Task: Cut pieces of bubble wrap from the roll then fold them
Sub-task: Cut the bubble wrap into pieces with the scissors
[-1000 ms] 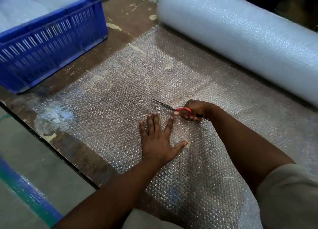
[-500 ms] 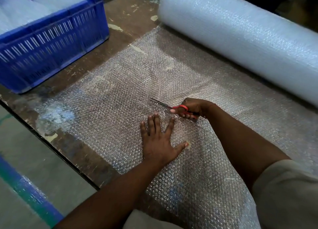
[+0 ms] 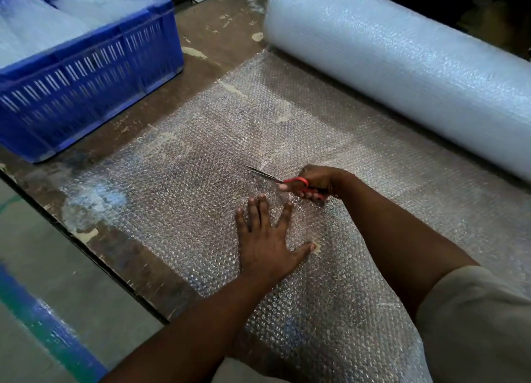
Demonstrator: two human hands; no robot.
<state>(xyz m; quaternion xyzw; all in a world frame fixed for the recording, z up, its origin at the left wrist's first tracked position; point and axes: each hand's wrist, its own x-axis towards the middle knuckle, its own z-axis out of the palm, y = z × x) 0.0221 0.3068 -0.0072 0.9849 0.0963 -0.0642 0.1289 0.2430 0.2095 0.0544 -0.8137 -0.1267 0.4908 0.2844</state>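
A thick roll of bubble wrap (image 3: pixel 402 75) lies across the back right of the table. Its unrolled sheet (image 3: pixel 186 181) spreads flat toward me over the brown tabletop. My left hand (image 3: pixel 267 239) presses flat on the sheet with its fingers spread. Just beyond it, my right hand (image 3: pixel 316 181) grips red-handled scissors (image 3: pixel 287 181). Their thin blades point left and away from me, low in the sheet.
A blue slotted crate (image 3: pixel 86 75) holding pale bubble wrap stands at the back left on the worn wooden table (image 3: pixel 230 23). The table's front-left edge (image 3: pixel 100 259) drops to a grey floor with a blue and green stripe (image 3: pixel 43 319).
My right hand has pushed the scissors a little farther left and away along the sheet. My left hand has stayed pressed in the same place.
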